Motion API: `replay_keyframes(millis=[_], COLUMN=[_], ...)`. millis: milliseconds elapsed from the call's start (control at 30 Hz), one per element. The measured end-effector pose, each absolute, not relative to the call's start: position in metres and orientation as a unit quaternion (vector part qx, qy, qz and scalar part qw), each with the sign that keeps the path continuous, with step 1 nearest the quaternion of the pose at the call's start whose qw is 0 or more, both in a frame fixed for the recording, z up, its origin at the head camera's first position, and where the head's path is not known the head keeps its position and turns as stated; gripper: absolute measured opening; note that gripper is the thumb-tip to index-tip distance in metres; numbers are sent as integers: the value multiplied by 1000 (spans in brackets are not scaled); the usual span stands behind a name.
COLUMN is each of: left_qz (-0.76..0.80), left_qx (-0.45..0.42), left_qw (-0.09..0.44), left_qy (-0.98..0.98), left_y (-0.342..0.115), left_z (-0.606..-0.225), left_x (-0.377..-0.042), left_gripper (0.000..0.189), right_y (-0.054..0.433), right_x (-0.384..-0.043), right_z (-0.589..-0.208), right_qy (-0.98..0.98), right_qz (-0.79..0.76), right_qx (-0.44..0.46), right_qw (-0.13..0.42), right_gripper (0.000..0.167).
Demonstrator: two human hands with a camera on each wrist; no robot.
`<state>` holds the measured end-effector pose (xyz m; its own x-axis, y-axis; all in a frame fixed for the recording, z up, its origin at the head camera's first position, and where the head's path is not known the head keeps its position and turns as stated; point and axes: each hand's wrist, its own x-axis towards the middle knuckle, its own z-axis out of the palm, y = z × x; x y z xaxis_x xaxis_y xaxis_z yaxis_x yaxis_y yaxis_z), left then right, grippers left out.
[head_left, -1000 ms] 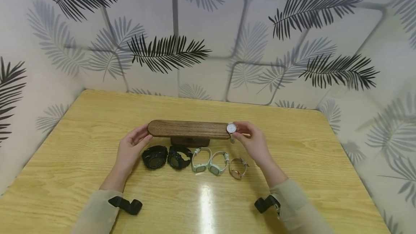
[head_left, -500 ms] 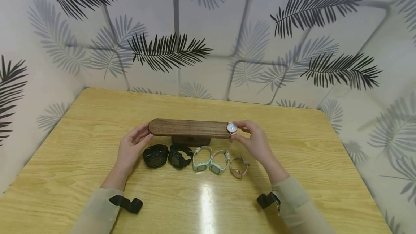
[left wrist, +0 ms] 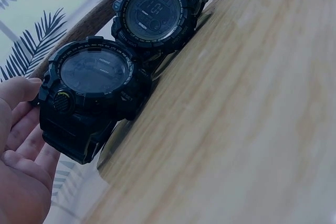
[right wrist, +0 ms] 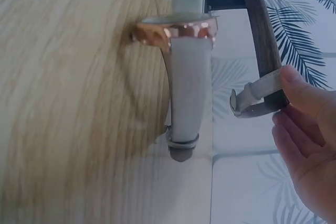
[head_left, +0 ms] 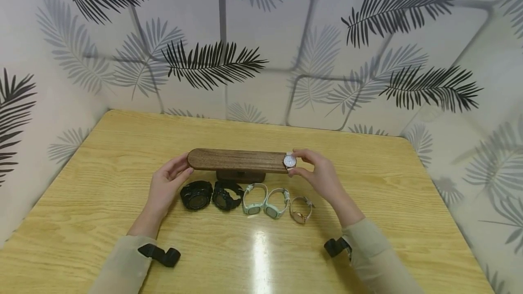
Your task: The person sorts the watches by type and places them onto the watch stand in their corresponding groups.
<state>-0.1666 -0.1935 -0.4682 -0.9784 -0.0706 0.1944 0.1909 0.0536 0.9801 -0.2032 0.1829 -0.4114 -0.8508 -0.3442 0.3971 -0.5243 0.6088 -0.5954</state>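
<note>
The left hand [head_left: 163, 187] comes in with its wrist angled forward and pinches the rounded left end of a wooden bar [head_left: 237, 160], thumb at the near edge and fingers curled at the far one. The right hand [head_left: 322, 177] bends inward at the opposite end, where thumb and forefinger pinch a white-faced watch [head_left: 289, 161] from its near and far sides. That watch sits at the bar's right end, dial upward (a small black camera [head_left: 162, 255] rides at each cuff). The bar stands raised on a base [head_left: 240, 176]. Before it, in a row on the desk [head_left: 220, 253], are two black watches [head_left: 197, 200], two mint-green watches [head_left: 254, 210] and a rose-gold watch [head_left: 299, 217].

The right wrist view reveals what the head view mostly hides: the pale strap [right wrist: 265, 85] passes round the bar's end and hangs in a loop, and a short dark post [right wrist: 226, 1] meets the bar's underside. The left wrist view alone shows digits on one black watch's display [left wrist: 154, 14].
</note>
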Motion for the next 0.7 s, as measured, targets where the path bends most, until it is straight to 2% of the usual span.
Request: replay_keyframes(millis=[167,467,700], left_qz=[-688,-680,-683], left_qx=[-40,-47,-38], left_qw=[96,101,97], left_qy=[-719,-725,-723], left_y=[-193,-187,-193], left_z=[-468,-446,-465], left_x=[-167,-155,-166], left_gripper=[47,45,46], right_y=[184,183,186], right_x=[-206,-207,-209], right_z=[-412,-415,-417], right_qy=[-891,-892,-897], right_qz=[371,345,318], right_qx=[243,269,285], right_qw=[95,117,118], right_gripper=[46,52,59])
